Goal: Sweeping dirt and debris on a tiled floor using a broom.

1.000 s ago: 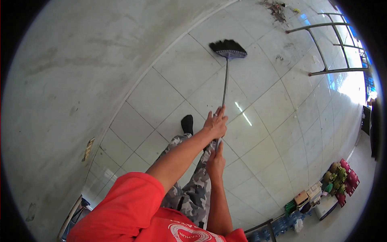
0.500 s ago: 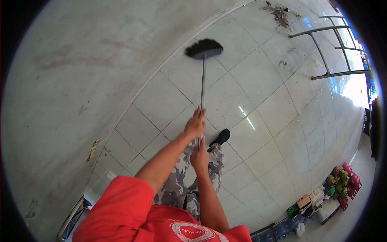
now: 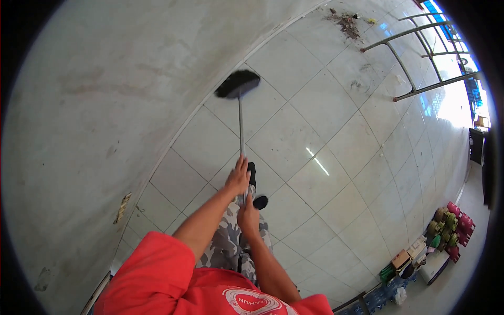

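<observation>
A broom (image 3: pixel 242 126) with a dark, bristly head and a thin metal handle reaches away from me. Its head (image 3: pixel 237 85) is at the foot of the wall, over the pale floor tiles. My left hand (image 3: pixel 239 177) is on the handle higher up, with its fingers lying along the shaft. Closer to my body, my right hand (image 3: pixel 248 215) is wrapped round the handle's near end. My dark shoes (image 3: pixel 252 174) show just beyond and beside the hands.
The stained wall (image 3: pixel 105 105) runs along the left. A pile of debris (image 3: pixel 347 25) lies on the far floor. Right of it stands a metal frame (image 3: pixel 409 63) with legs and bars. Boxes (image 3: pixel 408 257), pink and green gas cylinders (image 3: pixel 451 228) and bottles (image 3: pixel 375 298) line the right side.
The broom head has swung left and nearer, up against the wall's foot. Both hands have moved left and slightly toward me with the handle. Both shoes now show.
</observation>
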A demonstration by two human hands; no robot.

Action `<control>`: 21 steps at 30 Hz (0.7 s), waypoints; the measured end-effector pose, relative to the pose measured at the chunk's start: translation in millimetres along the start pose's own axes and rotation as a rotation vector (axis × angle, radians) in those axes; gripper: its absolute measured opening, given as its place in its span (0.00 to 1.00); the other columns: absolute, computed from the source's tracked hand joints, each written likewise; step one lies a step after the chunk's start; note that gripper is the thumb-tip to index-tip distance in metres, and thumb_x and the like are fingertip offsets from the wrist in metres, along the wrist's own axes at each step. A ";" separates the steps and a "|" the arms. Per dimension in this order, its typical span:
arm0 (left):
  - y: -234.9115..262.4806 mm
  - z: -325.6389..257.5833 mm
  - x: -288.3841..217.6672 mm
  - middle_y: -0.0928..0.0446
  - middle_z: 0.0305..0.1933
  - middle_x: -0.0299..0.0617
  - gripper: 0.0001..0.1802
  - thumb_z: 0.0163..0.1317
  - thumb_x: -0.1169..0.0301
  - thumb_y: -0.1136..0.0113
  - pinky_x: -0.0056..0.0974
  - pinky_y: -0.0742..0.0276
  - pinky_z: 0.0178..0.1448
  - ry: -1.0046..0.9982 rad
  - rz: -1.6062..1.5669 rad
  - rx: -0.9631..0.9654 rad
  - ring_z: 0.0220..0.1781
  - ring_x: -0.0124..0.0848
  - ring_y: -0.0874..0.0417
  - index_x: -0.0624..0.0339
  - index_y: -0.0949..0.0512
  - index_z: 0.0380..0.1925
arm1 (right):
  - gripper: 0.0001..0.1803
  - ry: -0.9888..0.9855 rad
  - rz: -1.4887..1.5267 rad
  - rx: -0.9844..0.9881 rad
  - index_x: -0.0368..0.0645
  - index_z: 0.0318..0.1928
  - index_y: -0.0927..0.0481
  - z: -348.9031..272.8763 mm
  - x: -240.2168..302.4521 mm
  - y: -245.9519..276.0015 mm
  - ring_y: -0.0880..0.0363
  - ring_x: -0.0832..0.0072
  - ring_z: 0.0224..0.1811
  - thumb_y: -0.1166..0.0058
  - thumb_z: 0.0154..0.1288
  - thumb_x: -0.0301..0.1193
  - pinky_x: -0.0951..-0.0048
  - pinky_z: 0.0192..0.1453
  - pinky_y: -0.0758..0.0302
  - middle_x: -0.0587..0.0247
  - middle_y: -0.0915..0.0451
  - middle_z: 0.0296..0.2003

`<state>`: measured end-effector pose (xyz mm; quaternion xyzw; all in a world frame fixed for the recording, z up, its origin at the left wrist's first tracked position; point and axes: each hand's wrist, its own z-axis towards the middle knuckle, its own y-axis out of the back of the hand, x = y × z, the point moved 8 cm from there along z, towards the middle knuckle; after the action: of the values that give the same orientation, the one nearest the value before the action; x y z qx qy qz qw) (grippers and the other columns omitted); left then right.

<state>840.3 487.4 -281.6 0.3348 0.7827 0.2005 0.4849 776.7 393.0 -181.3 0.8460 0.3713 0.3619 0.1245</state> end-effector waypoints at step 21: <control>-38.0 -191.1 -85.9 0.42 0.64 0.53 0.28 0.62 0.57 0.55 0.40 0.51 0.69 -0.392 -0.043 0.403 0.69 0.47 0.48 0.61 0.38 0.59 | 0.24 -0.044 0.014 -0.163 0.48 0.59 0.39 -252.0 -170.6 16.1 0.26 0.42 0.30 0.57 0.62 0.36 0.49 0.34 0.30 0.38 0.24 0.28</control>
<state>683.3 401.3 -166.4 0.4401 0.7050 -0.0379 0.5549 529.0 244.7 -84.1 0.8434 0.3318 0.3733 0.1983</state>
